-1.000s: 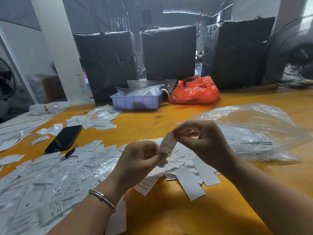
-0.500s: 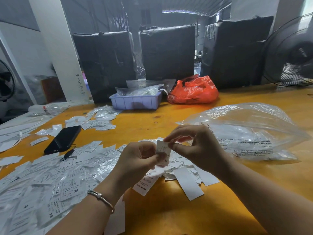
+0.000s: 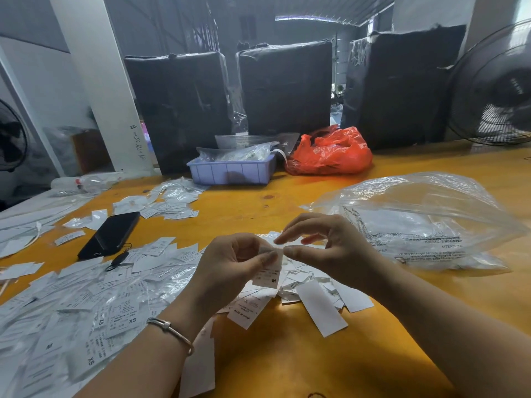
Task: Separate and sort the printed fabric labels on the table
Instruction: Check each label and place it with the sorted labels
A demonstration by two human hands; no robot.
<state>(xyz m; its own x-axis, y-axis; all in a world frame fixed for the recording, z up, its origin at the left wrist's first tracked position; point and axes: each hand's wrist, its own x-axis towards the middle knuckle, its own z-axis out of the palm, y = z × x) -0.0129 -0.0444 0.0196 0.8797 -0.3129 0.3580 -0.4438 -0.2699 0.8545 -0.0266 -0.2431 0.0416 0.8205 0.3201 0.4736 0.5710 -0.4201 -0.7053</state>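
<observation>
My left hand pinches a small white printed label marked M between thumb and fingers, just above the table. My right hand hovers right beside it, thumb and forefinger slightly apart at the label's top edge. Whether they touch the label is unclear. Under both hands lies a small heap of white labels. A wide spread of printed labels, some marked XS, covers the table's left side.
A black phone lies left of centre on the yellow table. A large clear plastic bag sits to the right. A lilac tray and a red bag stand at the back before black wrapped boxes; a fan far right.
The label has come down from an upright position between both hands to hang from my left hand. My right hand's fingers have loosened from it.
</observation>
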